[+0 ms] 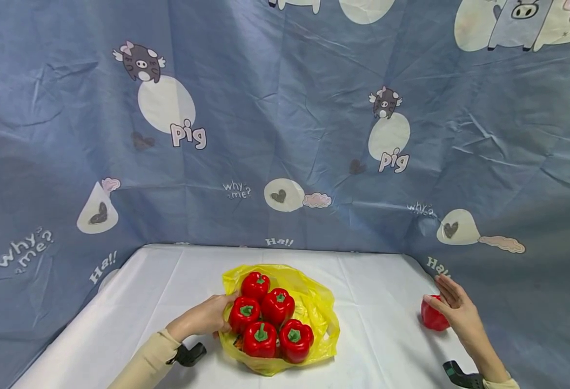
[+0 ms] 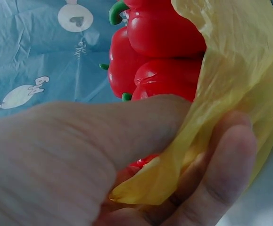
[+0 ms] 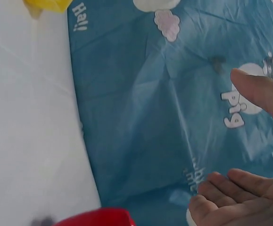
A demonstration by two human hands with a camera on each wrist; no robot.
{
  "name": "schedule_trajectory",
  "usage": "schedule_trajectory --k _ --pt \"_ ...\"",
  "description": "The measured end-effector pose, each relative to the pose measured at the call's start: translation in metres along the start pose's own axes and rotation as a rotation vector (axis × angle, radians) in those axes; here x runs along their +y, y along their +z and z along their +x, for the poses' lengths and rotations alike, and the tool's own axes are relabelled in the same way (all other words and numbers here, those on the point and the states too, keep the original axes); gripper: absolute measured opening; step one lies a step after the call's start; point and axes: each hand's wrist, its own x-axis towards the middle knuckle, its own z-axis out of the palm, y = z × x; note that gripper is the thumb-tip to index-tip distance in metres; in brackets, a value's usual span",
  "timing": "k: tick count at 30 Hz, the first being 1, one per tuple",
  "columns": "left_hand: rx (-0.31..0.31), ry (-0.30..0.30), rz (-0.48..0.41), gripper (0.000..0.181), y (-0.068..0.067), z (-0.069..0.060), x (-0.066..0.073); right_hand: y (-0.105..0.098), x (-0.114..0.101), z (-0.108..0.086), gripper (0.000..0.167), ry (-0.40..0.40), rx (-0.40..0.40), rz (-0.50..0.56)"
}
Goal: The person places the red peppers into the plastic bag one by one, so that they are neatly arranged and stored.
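Note:
My left hand [image 1: 210, 314] grips the left rim of a yellow plastic bag [image 1: 321, 319]. In the left wrist view the thumb lies inside the bag and the fingers outside, with the film [image 2: 240, 61] pinched between them. Several red bell peppers [image 1: 277, 307] with green stems sit together in the bag's open mouth. At the table's right side, my right hand [image 1: 460, 312] is raised over a single red bell pepper [image 1: 430, 317], partly hiding it. Its fingers are extended, thumb apart, holding nothing. The right wrist view shows only that pepper's top edge [image 3: 98, 219], below the hand.
A white cloth covers the table [image 1: 372, 302]. Blue curtain fabric [image 1: 285, 135] with pig prints hangs behind it and along both sides. Each wrist wears a dark strap with a small device, such as the left one [image 1: 190, 354].

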Motion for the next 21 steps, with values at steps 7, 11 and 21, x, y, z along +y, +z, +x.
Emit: schedule_trajectory --k 7,11,21 --pt "0.007 0.009 0.003 0.086 0.000 -0.002 0.001 -0.008 0.011 0.000 0.092 0.102 0.089 -0.005" --pt "0.006 0.008 0.003 0.087 0.000 -0.002 0.002 -0.011 0.017 0.000 0.096 0.145 0.130 -0.013" --pt "0.002 -0.011 0.007 0.086 0.000 -0.001 0.003 -0.020 0.036 0.009 0.112 0.299 0.094 -0.098"
